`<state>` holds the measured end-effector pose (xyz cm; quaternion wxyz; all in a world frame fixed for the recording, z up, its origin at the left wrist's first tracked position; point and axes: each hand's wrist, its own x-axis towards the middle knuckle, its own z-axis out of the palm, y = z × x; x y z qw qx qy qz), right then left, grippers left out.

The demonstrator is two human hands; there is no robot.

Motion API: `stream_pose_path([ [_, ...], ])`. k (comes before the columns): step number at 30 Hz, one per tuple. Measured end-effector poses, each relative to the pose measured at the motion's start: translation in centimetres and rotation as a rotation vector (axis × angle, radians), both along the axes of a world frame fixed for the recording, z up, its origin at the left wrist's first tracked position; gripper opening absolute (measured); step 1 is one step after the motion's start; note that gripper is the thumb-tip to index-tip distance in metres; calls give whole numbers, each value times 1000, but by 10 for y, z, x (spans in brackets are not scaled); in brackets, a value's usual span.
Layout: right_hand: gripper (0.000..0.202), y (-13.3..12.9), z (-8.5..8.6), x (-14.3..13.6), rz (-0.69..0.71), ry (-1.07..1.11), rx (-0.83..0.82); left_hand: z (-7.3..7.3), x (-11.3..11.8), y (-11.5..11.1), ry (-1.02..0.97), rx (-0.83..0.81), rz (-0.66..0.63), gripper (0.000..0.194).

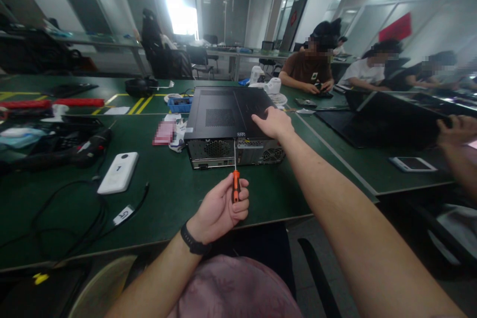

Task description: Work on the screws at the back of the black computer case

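Holding a screwdriver [236,181] to the back of a black computer case [216,102] on a green table [167,198].
Pictured from left: past a white device [118,174] marked "1", lying near a black cable [145,191], gripping the orange-and-black handle in the curled fingers of the left hand [221,203], pointing the shaft at the rear panel's upper edge, with tip contact too small to tell; resting the right hand [276,122] atop the case, thumb spread wide from the fingers; at far right, near a co-worker's hand [460,130], with a black panel [402,117] alongside.
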<state>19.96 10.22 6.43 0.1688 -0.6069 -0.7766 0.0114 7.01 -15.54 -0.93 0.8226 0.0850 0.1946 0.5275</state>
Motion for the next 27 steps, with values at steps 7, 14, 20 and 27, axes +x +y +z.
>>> stream_pose_path([
  [7, 73, -1, 0, 0, -2, 7, -19, -1, 2, -1, 14, 10, 26, 20],
  [14, 74, 0, -1, 0, -4, 10, -6, -6, 4, 1, 140, 60, 72, 15],
  [20, 73, -2, 1, -1, -5, 5, 0, -3, 5, 1, 127, 24, 100, 18],
  [27, 72, -3, 2, -1, -2, 8, -11, 2, 4, 2, 9, -15, 39, 38],
])
